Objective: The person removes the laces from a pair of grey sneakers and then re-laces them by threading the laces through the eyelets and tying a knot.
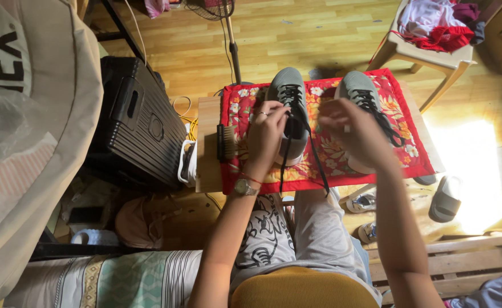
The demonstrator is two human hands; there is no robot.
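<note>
A small wooden table (206,149) carries a red floral mat (325,149) that covers most of its top; a bare wood strip remains along the left edge, where a brush (226,142) lies. Room around the table is tight on the left, where a black ribbed suitcase (139,122) stands close by. Open floor lies beyond the far edge. On the right, a plastic chair (427,54) stands apart from the table and holds a heap of clothes (439,25). Sandals (444,199) lie on the floor near the table's right corner.

Two grey sneakers rest on the mat, well inside its edges, side by side. The left sneaker (289,94) points its toe away from the person, long axis running near to far. The right sneaker (360,88) lies likewise, toe slightly outward.

The left hand (265,134) is over the left sneaker's opening, fingers curled and pinching a black lace (318,162), which trails down past the near mat edge. The right hand (356,134) is raised between the sneakers, fingers bunched together; whether it grips the lace cannot be told.
</note>
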